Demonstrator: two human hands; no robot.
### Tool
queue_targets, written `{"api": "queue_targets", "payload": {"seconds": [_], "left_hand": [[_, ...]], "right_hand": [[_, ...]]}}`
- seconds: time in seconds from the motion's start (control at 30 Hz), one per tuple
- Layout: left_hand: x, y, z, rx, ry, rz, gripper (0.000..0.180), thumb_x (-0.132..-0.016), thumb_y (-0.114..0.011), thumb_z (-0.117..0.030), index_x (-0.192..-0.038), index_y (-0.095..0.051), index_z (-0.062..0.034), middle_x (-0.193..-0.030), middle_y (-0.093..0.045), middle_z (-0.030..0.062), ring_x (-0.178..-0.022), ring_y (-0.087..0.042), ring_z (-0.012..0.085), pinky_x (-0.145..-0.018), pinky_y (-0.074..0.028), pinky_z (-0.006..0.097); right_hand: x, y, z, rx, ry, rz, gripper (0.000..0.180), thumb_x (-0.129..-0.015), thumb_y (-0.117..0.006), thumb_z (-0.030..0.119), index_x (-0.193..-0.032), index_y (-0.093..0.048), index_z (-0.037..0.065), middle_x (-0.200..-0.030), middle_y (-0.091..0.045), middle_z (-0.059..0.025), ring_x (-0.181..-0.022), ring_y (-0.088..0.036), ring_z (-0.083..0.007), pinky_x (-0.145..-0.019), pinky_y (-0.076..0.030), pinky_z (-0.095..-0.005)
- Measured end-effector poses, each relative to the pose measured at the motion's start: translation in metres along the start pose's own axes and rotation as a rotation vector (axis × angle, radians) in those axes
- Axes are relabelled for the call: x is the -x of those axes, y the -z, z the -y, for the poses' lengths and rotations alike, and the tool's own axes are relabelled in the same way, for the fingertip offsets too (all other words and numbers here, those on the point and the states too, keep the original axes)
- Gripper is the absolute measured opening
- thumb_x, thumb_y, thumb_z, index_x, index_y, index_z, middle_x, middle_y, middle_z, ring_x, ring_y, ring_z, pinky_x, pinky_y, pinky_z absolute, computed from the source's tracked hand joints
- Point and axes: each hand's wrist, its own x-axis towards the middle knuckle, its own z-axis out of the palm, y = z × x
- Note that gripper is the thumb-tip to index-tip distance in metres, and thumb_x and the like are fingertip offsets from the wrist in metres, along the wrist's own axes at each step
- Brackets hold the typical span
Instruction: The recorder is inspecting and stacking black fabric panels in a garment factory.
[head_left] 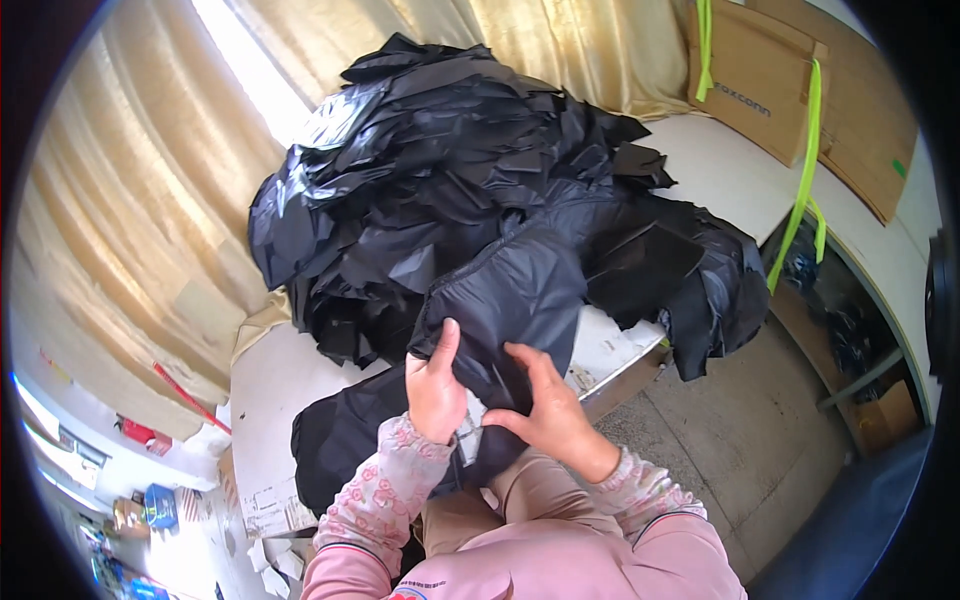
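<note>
A black padded garment piece (510,290), quilted-looking and shiny, stretches from the heap toward me over the table's front edge. My left hand (436,395) grips its near left side, thumb on top and the other fingers hidden under the cloth. On the near right side, my right hand (548,410) touches the same piece. Its thumb and forefinger are spread apart, with black cloth between them; the remaining fingers are largely hidden. More black fabric (350,430) lies by my left forearm and hangs near my lap.
A big heap of black cut fabric pieces (420,170) covers much of the white table (265,400). Yellowish curtains (140,200) hang behind it. Cardboard (750,85) and green-yellow straps (806,180) are at the far right, above a shelf (830,370) holding dark bags.
</note>
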Motion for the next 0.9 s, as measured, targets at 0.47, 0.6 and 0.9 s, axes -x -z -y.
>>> {"api": "queue_targets", "payload": {"seconds": [0.47, 0.6, 0.9], "left_hand": [[0.016, 0.065, -0.002, -0.013, 0.115, 0.198, 0.053, -0.092, -0.068, -0.034, -0.129, -0.053, -0.0005, -0.125, -0.057, 0.0035, -0.112, -0.055, 0.0135, -0.098, -0.042, 0.03], [0.018, 0.08, -0.02, -0.444, 0.108, 0.508, 0.072, -0.077, -0.082, -0.035, -0.13, -0.051, 0.004, -0.126, -0.059, 0.0103, -0.115, -0.054, 0.0156, -0.1, -0.041, 0.031], [0.05, 0.069, -0.036, -0.536, 0.567, 1.145, 0.028, -0.083, -0.078, -0.022, -0.087, -0.067, 0.0025, -0.081, -0.069, 0.0118, -0.074, -0.059, 0.0117, -0.069, -0.048, 0.032]], "right_hand": [[-0.03, -0.007, -0.002, -0.294, 0.035, 0.116, 0.012, -0.091, -0.061, 0.007, -0.095, -0.066, -0.003, -0.085, -0.068, -0.008, -0.08, -0.064, -0.0193, -0.075, -0.05, -0.0297], [-0.058, 0.032, 0.007, -0.458, -0.082, -0.215, 0.018, -0.097, -0.055, 0.011, -0.089, -0.065, -0.003, -0.082, -0.066, -0.001, -0.078, -0.058, -0.0082, -0.074, -0.047, -0.0234], [-0.094, 0.026, 0.01, -0.006, 0.344, -0.147, 0.012, -0.093, -0.06, 0.011, -0.089, -0.065, 0.001, -0.078, -0.064, -0.0141, -0.07, -0.066, -0.0277, -0.065, -0.051, -0.0311]]}}
